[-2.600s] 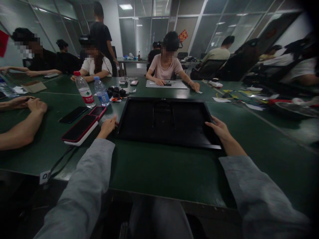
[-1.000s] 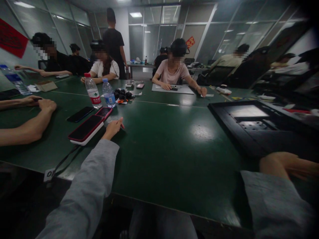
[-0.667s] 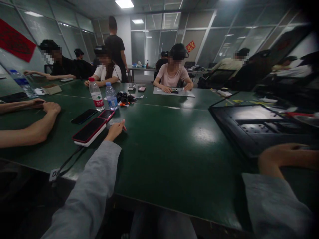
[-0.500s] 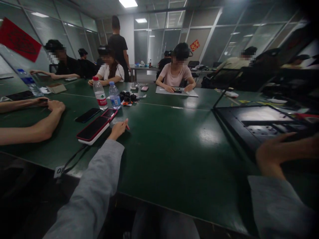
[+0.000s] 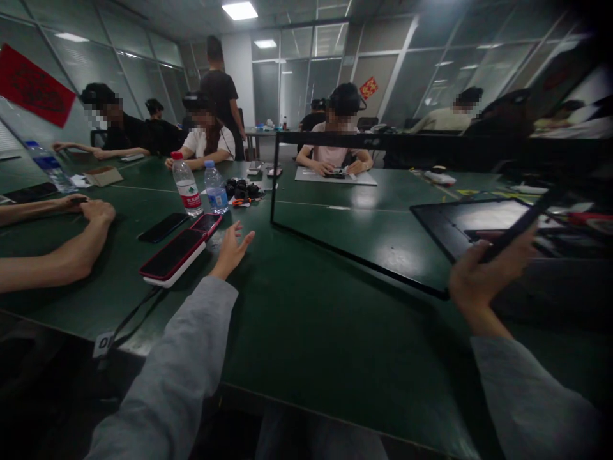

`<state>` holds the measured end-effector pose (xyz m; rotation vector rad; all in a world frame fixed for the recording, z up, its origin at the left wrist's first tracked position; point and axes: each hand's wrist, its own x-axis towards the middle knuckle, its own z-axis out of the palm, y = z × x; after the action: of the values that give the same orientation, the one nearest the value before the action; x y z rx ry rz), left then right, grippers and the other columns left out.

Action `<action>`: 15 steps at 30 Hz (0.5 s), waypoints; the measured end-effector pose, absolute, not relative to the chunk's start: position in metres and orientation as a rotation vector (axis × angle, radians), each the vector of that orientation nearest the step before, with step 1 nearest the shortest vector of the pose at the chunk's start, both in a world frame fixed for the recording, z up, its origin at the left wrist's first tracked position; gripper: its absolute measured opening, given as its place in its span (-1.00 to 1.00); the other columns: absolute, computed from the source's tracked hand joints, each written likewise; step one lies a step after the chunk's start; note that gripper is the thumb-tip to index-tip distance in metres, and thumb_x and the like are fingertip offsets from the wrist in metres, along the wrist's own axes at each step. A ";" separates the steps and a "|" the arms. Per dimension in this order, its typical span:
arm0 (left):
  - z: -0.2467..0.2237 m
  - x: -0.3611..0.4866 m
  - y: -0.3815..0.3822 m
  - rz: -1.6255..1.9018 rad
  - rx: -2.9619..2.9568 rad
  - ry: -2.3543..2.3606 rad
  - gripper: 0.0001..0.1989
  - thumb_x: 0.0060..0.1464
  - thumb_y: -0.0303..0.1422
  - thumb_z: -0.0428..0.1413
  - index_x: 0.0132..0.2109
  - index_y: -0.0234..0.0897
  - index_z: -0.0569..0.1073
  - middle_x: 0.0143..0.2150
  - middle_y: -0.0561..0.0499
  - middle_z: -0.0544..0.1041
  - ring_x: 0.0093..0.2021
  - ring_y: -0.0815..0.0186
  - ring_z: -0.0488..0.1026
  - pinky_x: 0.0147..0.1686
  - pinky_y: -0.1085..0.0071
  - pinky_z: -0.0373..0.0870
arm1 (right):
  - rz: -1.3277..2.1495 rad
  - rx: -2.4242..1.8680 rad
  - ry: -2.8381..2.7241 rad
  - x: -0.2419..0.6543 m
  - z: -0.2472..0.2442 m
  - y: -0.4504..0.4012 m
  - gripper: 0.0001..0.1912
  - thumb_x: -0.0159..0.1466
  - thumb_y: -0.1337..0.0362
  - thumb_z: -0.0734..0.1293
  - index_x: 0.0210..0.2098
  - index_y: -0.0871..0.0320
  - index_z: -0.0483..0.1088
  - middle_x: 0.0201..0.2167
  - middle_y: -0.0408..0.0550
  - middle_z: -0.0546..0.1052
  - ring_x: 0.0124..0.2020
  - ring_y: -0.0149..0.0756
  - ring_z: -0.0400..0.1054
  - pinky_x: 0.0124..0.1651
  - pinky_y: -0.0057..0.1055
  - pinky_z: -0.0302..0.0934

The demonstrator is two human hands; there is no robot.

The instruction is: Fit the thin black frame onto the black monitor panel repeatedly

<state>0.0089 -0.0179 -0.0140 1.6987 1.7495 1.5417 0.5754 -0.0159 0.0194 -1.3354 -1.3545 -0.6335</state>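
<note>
My right hand (image 5: 493, 268) is closed round the right side of a thin black rectangular frame (image 5: 393, 142), which looks like a screen bezel. The frame is tilted up over the green table, and the table shows through its opening. Behind it lies a flat black panel (image 5: 433, 223) with a pale area, partly hidden by my hand and the frame. My left hand (image 5: 232, 251) holds nothing; its fingers are spread just above the table. Beside that hand is a red-edged black device (image 5: 175, 253) on a white base.
Two bottles, one red-capped (image 5: 187, 185) and one blue-capped (image 5: 216, 188), stand beyond a black phone (image 5: 163, 227). Small black items (image 5: 243, 189) lie beside them. A neighbour's arms (image 5: 62, 259) rest at left. Across the table a person works at a grey mat (image 5: 306, 175).
The black frame has risen from the right side and swung leftward across the view, in my right hand. My left hand's fingers have spread and lifted. The view has shifted slightly.
</note>
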 end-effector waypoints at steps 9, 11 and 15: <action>-0.002 0.018 -0.024 1.544 1.457 1.687 -0.49 0.41 0.04 -0.02 0.23 -0.24 0.37 -0.16 -0.09 0.63 -0.43 0.33 0.52 -0.34 0.37 0.47 | -0.355 -1.454 -1.408 0.539 0.013 0.000 -0.14 0.43 0.09 0.13 0.58 0.40 -0.11 -0.07 0.18 0.61 -0.10 -0.09 0.50 0.15 -0.05 0.34; 0.000 0.016 -0.026 1.526 1.421 1.774 -0.60 0.44 -0.08 -0.04 0.18 -0.25 0.39 -0.29 0.00 0.60 -0.53 0.37 0.43 -0.42 0.41 0.39 | -0.220 -1.596 -1.471 0.538 0.006 0.002 -0.12 0.36 0.09 0.22 0.55 0.38 -0.01 -0.08 0.17 0.61 -0.13 -0.07 0.50 0.11 -0.07 0.35; -0.006 0.008 -0.028 1.483 1.313 1.961 -0.64 0.35 -0.28 0.06 0.22 -0.26 0.39 -0.35 0.05 0.57 -0.52 0.34 0.41 -0.42 0.42 0.35 | 0.169 -1.789 -1.581 0.543 -0.018 0.013 -0.30 0.24 0.16 0.30 0.32 0.34 0.32 -0.19 0.13 0.61 -0.17 -0.02 0.52 0.08 -0.06 0.38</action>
<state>0.0083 -0.0277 -0.0059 1.3134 1.9611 1.4831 0.5426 0.0131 -0.0181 -1.7892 -1.5815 0.1689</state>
